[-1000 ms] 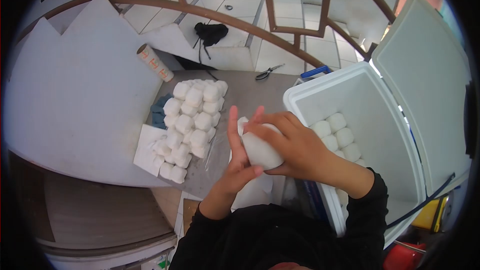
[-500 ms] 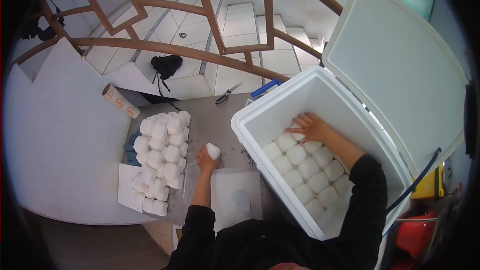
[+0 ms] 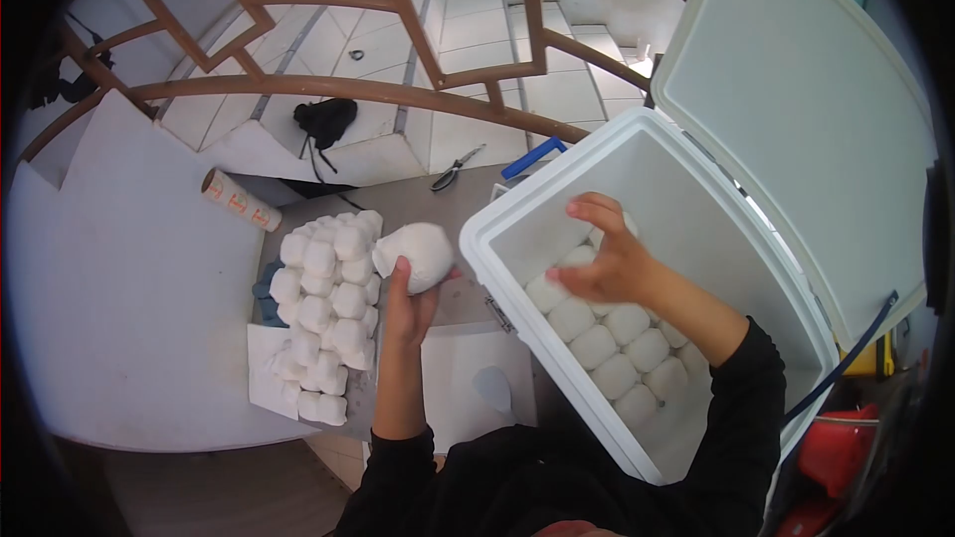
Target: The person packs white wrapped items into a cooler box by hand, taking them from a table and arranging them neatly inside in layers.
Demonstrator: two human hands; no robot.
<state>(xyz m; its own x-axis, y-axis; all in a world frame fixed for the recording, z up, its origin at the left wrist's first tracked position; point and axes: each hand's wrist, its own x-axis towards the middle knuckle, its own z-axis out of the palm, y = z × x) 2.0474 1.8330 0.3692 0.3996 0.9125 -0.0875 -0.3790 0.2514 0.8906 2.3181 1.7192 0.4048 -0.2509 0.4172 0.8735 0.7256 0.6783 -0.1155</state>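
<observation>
My left hand [image 3: 406,308] holds a white rounded bundle [image 3: 418,254] above the grey table, just right of a heap of similar white bundles [image 3: 318,308]. The bundle's narrower end points left toward the heap. Over the open white cooler box [image 3: 637,134], my right hand [image 3: 609,259] has its thumb and fingers spread, with nothing between them. Below it, rows of white rounded pieces [image 3: 615,376] lie on the cooler's floor, some hidden by the hand.
Scissors [image 3: 458,169] and a printed roll [image 3: 241,201] lie at the table's back. A white sheet [image 3: 458,378] is in front of me. The cooler's lid [image 3: 796,119] stands open at right; a brown railing [image 3: 348,89] runs behind.
Since half a second ago, my left hand has risen with the white bundle, which looks larger. My right hand has lifted off the pieces in the cooler. A second ago both hands were on one bundle.
</observation>
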